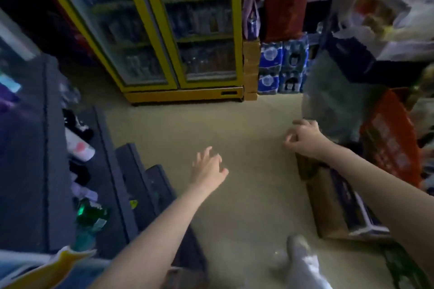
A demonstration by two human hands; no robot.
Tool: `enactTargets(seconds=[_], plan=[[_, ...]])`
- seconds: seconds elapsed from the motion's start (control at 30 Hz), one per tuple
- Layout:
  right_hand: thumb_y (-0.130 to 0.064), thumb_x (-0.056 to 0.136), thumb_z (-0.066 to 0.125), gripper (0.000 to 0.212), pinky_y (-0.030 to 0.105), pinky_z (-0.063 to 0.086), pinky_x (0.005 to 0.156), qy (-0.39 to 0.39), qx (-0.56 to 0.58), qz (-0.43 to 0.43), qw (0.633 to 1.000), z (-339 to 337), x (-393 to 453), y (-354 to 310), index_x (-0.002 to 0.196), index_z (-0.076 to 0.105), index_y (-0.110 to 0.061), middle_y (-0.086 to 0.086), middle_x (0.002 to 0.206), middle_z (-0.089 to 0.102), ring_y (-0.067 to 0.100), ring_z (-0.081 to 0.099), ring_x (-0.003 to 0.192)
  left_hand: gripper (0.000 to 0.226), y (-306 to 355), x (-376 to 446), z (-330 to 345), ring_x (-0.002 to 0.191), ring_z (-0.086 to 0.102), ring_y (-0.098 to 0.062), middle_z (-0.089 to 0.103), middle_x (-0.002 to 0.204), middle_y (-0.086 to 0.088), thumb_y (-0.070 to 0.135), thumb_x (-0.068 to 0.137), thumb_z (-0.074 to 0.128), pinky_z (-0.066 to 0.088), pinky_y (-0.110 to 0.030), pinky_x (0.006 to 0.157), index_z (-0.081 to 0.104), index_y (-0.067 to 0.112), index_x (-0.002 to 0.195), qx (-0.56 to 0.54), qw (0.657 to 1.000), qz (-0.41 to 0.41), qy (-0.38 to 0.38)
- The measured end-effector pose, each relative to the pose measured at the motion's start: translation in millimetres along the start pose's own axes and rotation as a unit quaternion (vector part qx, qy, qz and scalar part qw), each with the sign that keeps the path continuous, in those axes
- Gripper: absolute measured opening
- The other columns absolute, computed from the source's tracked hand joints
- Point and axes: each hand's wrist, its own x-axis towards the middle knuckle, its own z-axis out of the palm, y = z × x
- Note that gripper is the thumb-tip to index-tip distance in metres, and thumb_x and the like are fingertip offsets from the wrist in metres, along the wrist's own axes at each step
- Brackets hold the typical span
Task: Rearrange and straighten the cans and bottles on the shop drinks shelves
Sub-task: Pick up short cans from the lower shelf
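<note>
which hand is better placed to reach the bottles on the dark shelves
Left. The left hand hangs open on the side of the dark shelves holding the bottles; the right hand is over boxes opposite.

Bare floor lies open between dark shelves and stacked cartons.

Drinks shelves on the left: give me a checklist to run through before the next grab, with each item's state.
1. Left hand free: ok, fingers spread over the bare floor, holding nothing.
2. Right hand free: ok, fingers loosely curled, nothing seen in them.
3. Target in reach: not ok, neither hand is at the dark shelves; both hang over the aisle.
4. Bottles straight: not ok, the green bottle and the white bottle look tilted.
5. Footing: ok, the cardboard box sits right of the shoe.
6. Labels readable: cannot tell, view is blurred.
</note>
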Motion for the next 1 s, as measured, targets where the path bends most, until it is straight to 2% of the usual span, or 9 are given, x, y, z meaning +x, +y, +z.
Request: enactTargets(seconds=[0.1,0.23,0.37,0.53,0.67,0.77,0.83,0.9,1.0], plan=[[-0.039,0.091,0.054,0.028,0.042,0.02,0.11,-0.029,-0.029,-0.087,0.995,-7,91,-12,0.105,0.063,-0.017,0.012,0.142,0.039,0.03,0.021,0.138,0.038,-15,37,-2,0.138,0.019,-0.03,0.018,0.153,-0.006,0.035,0.093,0.049,0.022,-0.044,0.11,0.052,0.016,0.126,0.014,0.994,-0.112,-0.01],[-0.036,0.092,0.053,0.031,0.035,0.026,0.104,-0.111,-0.078,-0.188,0.973,3,183,-42,0.109,0.062,-0.012,0.013,0.13,0.052,0.027,0.039,0.127,0.036,-47,56,-4,0.133,0.026,-0.032,0.03,0.146,-0.009,0.03,0.092,0.049,0.028,-0.04,0.107,0.056,0.017,0.124,-0.054,0.954,-0.293,-0.005],[-0.032,0.092,0.053,0.031,0.03,0.029,0.097,-0.128,-0.139,-0.291,0.938,13,248,-94,0.109,0.063,-0.009,0.014,0.121,0.056,0.027,0.044,0.12,0.026,-71,38,-7,0.119,0.043,-0.036,0.048,0.13,-0.013,0.021,0.083,0.054,0.034,-0.037,0.098,0.068,0.008,0.1,-0.105,0.905,-0.378,0.163],[-0.029,0.092,0.052,0.026,0.033,0.03,0.101,-0.154,-0.114,-0.393,0.899,22,323,-190,0.104,0.063,-0.009,0.018,0.13,0.047,0.034,0.035,0.125,0.032,-109,33,-7,0.09,0.057,-0.042,0.061,0.102,-0.019,0.025,0.075,0.046,0.048,-0.041,0.078,0.071,0.006,0.081,-0.078,0.828,-0.495,0.251],[-0.028,0.09,0.055,0.026,0.036,0.024,0.107,-0.146,-0.126,-0.487,0.852,23,367,-249,0.104,0.065,-0.01,0.016,0.143,0.034,0.033,0.023,0.134,0.016,-137,70,-14,0.11,0.045,-0.04,0.052,0.124,-0.017,0.011,0.084,0.06,0.038,-0.043,0.091,0.071,0.006,0.094,-0.127,0.772,-0.574,0.243],[-0.03,0.089,0.057,0.026,0.037,0.025,0.107,-0.157,-0.152,-0.505,0.835,16,401,-282,0.101,0.066,-0.01,0.015,0.145,0.033,0.032,0.021,0.136,0.027,-144,109,-31,0.123,0.033,-0.035,0.04,0.135,-0.012,0.019,0.087,0.058,0.033,-0.043,0.097,0.063,0.009,0.112,-0.111,0.772,-0.587,0.216],[-0.032,0.089,0.057,0.027,0.038,0.025,0.107,-0.158,-0.171,-0.522,0.82,11,421,-310,0.103,0.066,-0.01,0.016,0.145,0.033,0.032,0.021,0.136,0.03,-156,132,-42,0.129,0.027,-0.033,0.035,0.14,-0.012,0.02,0.089,0.054,0.031,-0.043,0.099,0.06,0.009,0.116,-0.09,0.793,-0.564,0.215],[-0.031,0.089,0.057,0.027,0.037,0.025,0.107,-0.154,-0.173,-0.544,0.807,15,438,-342,0.104,0.066,-0.01,0.017,0.146,0.032,0.033,0.021,0.136,0.031,-170,147,-53,0.133,0.022,-0.031,0.031,0.143,-0.011,0.02,0.089,0.052,0.029,-0.042,0.101,0.059,0.009,0.118,-0.077,0.79,-0.571,0.21],[-0.029,0.089,0.057,0.025,0.033,0.025,0.105,-0.176,-0.148,-0.589,0.775,34,452,-390,0.101,0.068,-0.01,0.019,0.145,0.032,0.033,0.022,0.135,0.034,-178,152,-53,0.133,0.02,-0.031,0.029,0.144,-0.01,0.022,0.09,0.051,0.026,-0.041,0.106,0.055,0.013,0.122,-0.119,0.722,-0.651,0.203]])
